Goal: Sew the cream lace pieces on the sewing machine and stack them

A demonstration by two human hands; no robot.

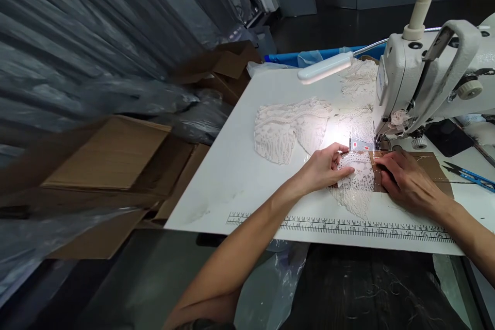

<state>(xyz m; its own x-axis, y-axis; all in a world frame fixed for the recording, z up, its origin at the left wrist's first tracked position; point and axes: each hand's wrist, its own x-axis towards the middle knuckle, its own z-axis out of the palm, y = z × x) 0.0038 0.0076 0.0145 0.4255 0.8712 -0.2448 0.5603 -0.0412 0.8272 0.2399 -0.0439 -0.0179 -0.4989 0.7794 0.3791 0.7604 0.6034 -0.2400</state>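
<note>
Lace piece [361,171] is on the desk [216,180] right between both hands, just in front of the sewing machine [398,75]. Left hand's [323,167] thumb rests on it, index spread apart; can't tell if it's gripping. Right hand [406,178] has bent fingers at the brown sheet [431,165], hiding some of it, grip unclear too. More lace [290,129] left, blue snips [474,178] right. Printed ruler [348,226] reads 10, 12, 13.

Looks like sewing workshop, judging by white sewing machine [394,77], lamp [325,68], worktable [224,180] with printed ruler [340,226], lace pieces [274,131], blue-handled thread snips [474,178], cardboard boxes [104,152] and plastic sheeting [116,36].
</note>
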